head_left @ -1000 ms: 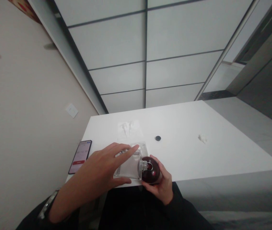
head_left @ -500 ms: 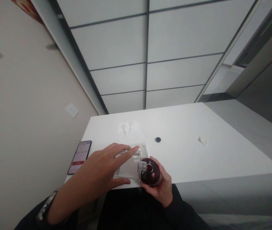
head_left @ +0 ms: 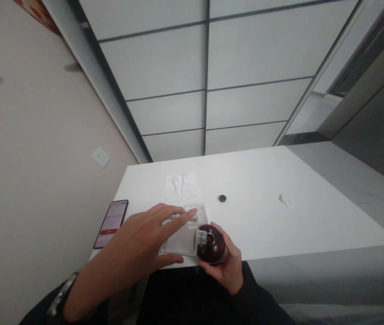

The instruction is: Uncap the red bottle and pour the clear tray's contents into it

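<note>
My left hand (head_left: 158, 230) is wrapped over a clear, square bottle (head_left: 182, 239) that lies tipped on its side, its neck pointing right. The neck meets the open mouth of a dark red-brown round bottle (head_left: 214, 250). Around the right side of that dark bottle curl the fingers of my right hand (head_left: 230, 264), near the table's front edge. Whether liquid is flowing between the two mouths is too small to tell. Behind the clear bottle, partly hidden by it and my left hand, is a clear tray-like piece (head_left: 201, 212).
On the white table (head_left: 256, 176) lie a small dark round cap (head_left: 222, 198), a crumpled white tissue (head_left: 284, 199) and a clear plastic bag (head_left: 183, 185) with white pump-like pieces. A phone (head_left: 111, 223) showing a timer rests at the left edge, beside the wall.
Both hands and the two bottles hold nearly the same pose. Only a slight shift of the whole view shows.
</note>
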Demonstrator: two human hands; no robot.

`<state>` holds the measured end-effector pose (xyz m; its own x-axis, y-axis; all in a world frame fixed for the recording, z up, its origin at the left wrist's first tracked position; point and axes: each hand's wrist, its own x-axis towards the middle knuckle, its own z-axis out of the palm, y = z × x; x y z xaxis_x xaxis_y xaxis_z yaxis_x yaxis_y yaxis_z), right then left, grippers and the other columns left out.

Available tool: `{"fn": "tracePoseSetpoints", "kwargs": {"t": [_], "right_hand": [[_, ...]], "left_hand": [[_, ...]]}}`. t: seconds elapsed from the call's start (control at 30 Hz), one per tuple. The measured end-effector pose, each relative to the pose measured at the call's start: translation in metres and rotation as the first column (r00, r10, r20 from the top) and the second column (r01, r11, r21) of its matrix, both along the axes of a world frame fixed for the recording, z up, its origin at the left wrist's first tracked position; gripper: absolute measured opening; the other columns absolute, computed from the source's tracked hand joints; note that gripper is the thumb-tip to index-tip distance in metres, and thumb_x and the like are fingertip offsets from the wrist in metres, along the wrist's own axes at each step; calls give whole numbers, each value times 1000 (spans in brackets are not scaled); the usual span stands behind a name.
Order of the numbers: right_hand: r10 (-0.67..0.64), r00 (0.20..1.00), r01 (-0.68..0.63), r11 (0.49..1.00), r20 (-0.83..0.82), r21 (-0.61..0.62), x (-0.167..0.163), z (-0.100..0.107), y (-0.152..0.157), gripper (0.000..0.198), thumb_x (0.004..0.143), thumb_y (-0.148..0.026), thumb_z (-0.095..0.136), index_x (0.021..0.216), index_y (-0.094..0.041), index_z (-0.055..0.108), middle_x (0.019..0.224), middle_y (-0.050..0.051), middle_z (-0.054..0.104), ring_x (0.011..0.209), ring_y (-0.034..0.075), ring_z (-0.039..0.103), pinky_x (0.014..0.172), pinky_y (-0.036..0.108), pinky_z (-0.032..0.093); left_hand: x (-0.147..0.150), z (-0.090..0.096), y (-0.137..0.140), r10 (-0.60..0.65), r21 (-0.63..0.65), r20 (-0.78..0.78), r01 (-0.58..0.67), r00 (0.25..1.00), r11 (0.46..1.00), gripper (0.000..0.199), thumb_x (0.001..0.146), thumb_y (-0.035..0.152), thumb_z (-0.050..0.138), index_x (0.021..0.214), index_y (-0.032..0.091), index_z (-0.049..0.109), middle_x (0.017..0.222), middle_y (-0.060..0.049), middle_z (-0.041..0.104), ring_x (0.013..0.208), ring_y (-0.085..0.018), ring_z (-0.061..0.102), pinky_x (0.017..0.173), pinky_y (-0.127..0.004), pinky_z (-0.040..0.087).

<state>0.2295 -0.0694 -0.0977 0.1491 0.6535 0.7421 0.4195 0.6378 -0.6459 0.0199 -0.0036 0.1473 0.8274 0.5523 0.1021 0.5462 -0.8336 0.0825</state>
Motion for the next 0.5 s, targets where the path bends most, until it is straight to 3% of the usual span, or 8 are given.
{"fn": "tracePoseSetpoints", "kwargs": {"t": [0.23,0.4,0.5], "right_hand": [[1,1000,-1,999,0,-47,1,0,-1,88,92,-47,80,164,-24,35,148,18,64,130,36,70,104,53,64],[3,1000,-3,1000,-13,-14,1,0,-1,91,92,-47,79,166,-26,30,151,17,63,132,35,69,105,53,63],[9,1000,-10,997,-12,-72,2,4,-2,88,90,-47,81,163,-24,37,147,17,65,130,36,70,105,53,63]], "left_hand": [[2,2,-1,0,-7,-11,0,1000,1000,98,72,28,100,154,25,47,136,-10,72,118,-28,72,95,-39,64],[4,4,-1,6,0,-26,-6,1000,1000,99,69,27,102,153,25,49,135,-10,73,116,-28,73,94,-40,64],[4,5,0,11,-3,-30,-11,999,1000,96,71,29,100,153,25,50,136,-11,72,117,-29,72,94,-40,64]]}}
